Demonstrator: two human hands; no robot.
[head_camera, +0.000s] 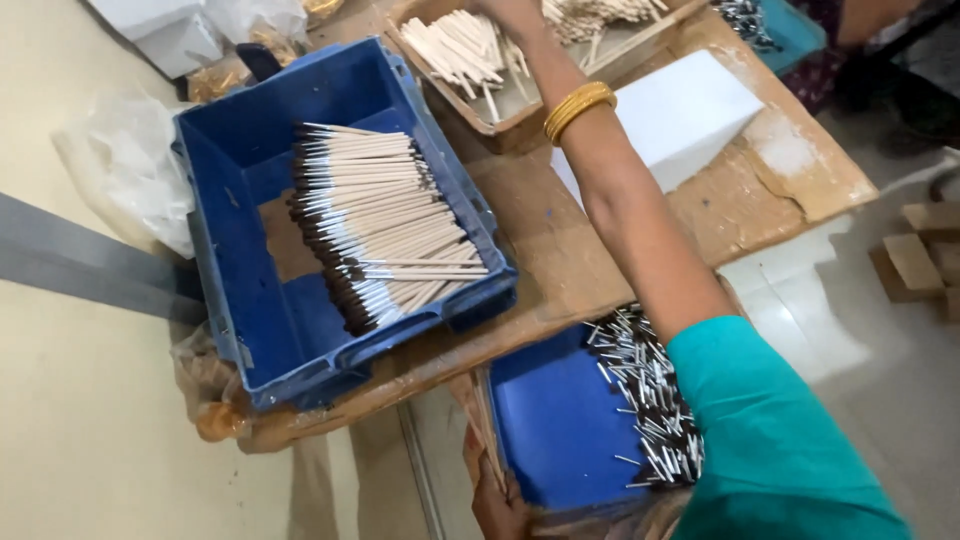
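A blue crate of brushes is sitting beside her outstretched right hand (grip unseen); her left hand is gripping a blue tray.

Brush sticks in the crate, wooden tray behind, box in front.

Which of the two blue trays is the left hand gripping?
The lower blue tray, holding loose metal-tipped pieces along its right side; the left hand grips its near edge. The larger tray holds stacked wooden sticks.

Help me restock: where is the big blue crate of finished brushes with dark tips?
In the head view the blue crate sits left of centre on the cardboard-covered table, left of the person's outstretched right arm and beside the wooden tray.
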